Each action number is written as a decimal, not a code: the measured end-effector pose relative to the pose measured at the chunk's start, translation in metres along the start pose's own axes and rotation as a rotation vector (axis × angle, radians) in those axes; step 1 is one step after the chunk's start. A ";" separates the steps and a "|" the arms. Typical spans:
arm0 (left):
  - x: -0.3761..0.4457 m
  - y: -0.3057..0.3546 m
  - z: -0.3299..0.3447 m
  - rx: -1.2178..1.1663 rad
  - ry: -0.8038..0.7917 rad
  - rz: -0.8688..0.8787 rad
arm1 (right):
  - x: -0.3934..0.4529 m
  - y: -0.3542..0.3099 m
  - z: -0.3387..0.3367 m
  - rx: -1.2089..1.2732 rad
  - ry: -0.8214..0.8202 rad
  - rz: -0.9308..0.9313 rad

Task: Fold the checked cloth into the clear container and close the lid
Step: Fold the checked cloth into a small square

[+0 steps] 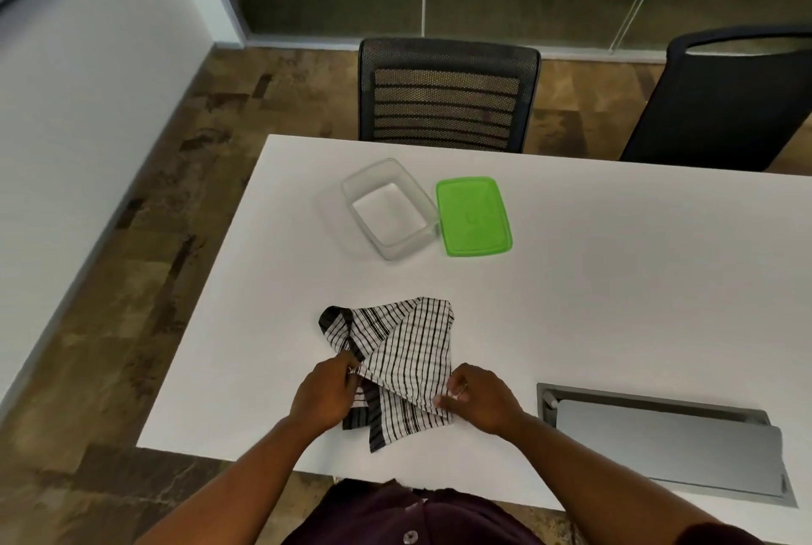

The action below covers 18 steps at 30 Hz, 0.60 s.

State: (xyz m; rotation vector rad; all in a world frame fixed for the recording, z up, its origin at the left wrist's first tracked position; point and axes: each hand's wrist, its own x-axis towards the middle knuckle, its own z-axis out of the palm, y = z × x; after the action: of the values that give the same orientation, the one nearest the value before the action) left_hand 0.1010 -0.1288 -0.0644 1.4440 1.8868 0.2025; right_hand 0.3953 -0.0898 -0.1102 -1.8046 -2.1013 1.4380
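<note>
**Both hands grip the checked cloth at the near edge**

The black-and-white checked cloth (395, 362) lies rumpled and partly folded on the white surface (615, 281), one flap turned over diagonally, a dark-bordered corner poking out toward 10 o'clock. Its long axis runs roughly 12 to 6. The left hand (325, 395) pinches the fold at its left edge, fingers closed on fabric; the right hand (479, 397) pinches the right edge likewise. At 12 o'clock from the cloth, well apart, the clear rectangular plastic container (389, 206) sits open and empty, long axis toward 11 o'clock. The flat green rectangular lid (474, 215) lies just beside it at 3 o'clock.
</note>
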 end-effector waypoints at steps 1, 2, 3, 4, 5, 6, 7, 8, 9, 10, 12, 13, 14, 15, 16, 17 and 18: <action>0.000 0.005 0.000 -0.016 0.003 0.017 | -0.001 0.001 0.003 -0.028 -0.029 -0.027; 0.000 0.011 -0.001 -0.040 0.007 0.032 | -0.003 0.002 0.007 -0.072 -0.043 -0.047; -0.001 0.017 -0.001 -0.064 0.006 0.042 | -0.004 0.003 0.012 -0.122 -0.038 -0.062; -0.001 0.022 -0.002 -0.086 0.003 0.057 | -0.004 0.006 0.017 -0.175 -0.014 -0.069; -0.001 0.027 -0.002 -0.100 -0.006 0.072 | -0.004 0.007 0.021 -0.215 0.024 -0.079; -0.001 0.032 -0.003 -0.106 -0.014 0.094 | -0.005 0.007 0.025 -0.238 0.070 -0.090; -0.001 0.036 -0.004 -0.106 -0.019 0.109 | -0.006 0.007 0.028 -0.246 0.120 -0.104; -0.001 0.039 -0.006 -0.110 -0.022 0.117 | -0.006 0.006 0.030 -0.243 0.165 -0.105; 0.001 0.040 -0.008 -0.113 -0.024 0.116 | -0.006 0.006 0.031 -0.224 0.201 -0.090; 0.004 0.040 -0.010 -0.119 -0.021 0.114 | -0.007 0.004 0.031 -0.174 0.232 -0.053; 0.009 0.036 -0.019 -0.121 -0.011 0.116 | -0.007 -0.001 0.027 0.000 0.307 0.056; 0.011 0.034 -0.024 -0.119 -0.001 0.120 | -0.006 -0.003 0.023 0.092 0.342 0.102; 0.014 0.032 -0.029 -0.119 0.011 0.131 | -0.004 -0.005 0.019 0.166 0.380 0.128; 0.016 0.032 -0.035 -0.121 0.018 0.137 | -0.003 -0.007 0.014 0.215 0.421 0.138; 0.018 0.031 -0.041 -0.122 0.025 0.155 | -0.002 -0.010 0.009 0.251 0.462 0.133; 0.020 0.031 -0.049 -0.121 0.033 0.171 | -0.001 -0.014 0.003 0.280 0.501 0.122; 0.023 0.029 -0.055 -0.122 0.041 0.190 | 0.000 -0.018 -0.001 0.310 0.544 0.105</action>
State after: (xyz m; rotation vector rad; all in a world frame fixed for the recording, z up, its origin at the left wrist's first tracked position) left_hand 0.0859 -0.0815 -0.0202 1.5446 1.7375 0.4335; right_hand 0.3823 -0.0874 -0.0979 -1.9175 -1.4581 1.0493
